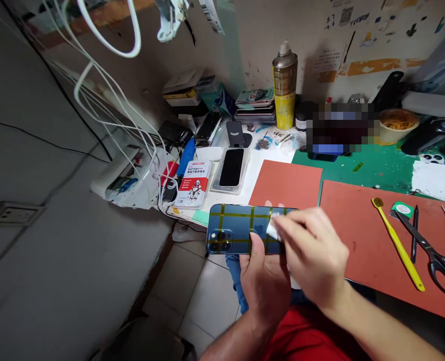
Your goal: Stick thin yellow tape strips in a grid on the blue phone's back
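Note:
A blue smartphone (237, 233) lies back side up in my left hand (265, 281), with the thumb over its lower edge and fingertips showing past the far edge. Strips of yellowish tape cross its back, and the camera lenses are at the left end. My right hand (314, 250) pinches a small white wipe (273, 228) and presses it against the phone's back, right of centre. The right end of the phone is hidden behind the right hand.
Orange-red mats (358, 235) cover the bench, bearing a yellow brush (399, 245), scissors (433, 255) and tweezers. Behind stand a spray can (284, 90), another phone (232, 168) in a tray and a battery box (193, 183). White cables (125, 105) hang at left.

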Available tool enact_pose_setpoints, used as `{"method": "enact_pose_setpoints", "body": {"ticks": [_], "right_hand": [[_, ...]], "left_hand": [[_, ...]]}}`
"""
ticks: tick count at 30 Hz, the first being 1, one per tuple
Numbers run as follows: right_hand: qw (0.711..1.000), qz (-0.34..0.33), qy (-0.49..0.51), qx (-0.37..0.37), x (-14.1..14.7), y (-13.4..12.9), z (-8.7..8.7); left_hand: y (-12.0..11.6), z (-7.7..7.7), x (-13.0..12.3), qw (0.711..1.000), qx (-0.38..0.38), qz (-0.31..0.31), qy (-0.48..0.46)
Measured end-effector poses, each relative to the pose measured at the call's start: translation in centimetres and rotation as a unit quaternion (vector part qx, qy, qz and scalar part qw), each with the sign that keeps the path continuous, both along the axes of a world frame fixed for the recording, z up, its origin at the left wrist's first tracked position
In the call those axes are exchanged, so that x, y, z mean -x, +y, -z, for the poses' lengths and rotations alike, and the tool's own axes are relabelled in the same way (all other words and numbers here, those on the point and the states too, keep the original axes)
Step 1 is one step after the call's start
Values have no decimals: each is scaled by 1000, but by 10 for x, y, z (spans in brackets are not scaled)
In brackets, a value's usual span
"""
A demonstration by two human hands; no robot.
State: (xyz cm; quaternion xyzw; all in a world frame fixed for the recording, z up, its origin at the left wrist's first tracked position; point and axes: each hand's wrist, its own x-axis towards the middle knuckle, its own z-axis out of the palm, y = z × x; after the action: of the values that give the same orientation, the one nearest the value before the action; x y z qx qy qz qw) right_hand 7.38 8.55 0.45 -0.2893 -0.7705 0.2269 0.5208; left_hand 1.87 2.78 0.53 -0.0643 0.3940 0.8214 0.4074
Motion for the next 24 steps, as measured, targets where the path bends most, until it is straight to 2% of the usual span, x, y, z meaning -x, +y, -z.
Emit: {"method": "enact_pose_setpoints", "body": {"ticks": [2, 6, 10, 14, 17, 20, 24], "right_hand": [[1000, 14, -3, -19, 3, 4, -1], [998, -59, -5, 3, -5, 3, 6], [999, 36, -25, 26, -17, -2, 17], [997, 27, 19, 63, -16, -13, 22], [989, 92, 51, 105, -13, -18, 24], [985, 72, 79, 137, -13, -24, 26], [983, 59, 99, 140, -14, -28, 28]], "left_hand": [[-1, 1, 0, 1000, 3, 0, 3], [1, 1, 4, 999, 13, 37, -28], [6, -2, 5, 1000, -8, -3, 16], [9, -5, 5, 1000, -3, -3, 9], [12, -9, 6, 999, 0, -20, 44], [16, -12, 7, 998, -5, -24, 51], [20, -13, 7, 997, -13, -33, 70]]}}
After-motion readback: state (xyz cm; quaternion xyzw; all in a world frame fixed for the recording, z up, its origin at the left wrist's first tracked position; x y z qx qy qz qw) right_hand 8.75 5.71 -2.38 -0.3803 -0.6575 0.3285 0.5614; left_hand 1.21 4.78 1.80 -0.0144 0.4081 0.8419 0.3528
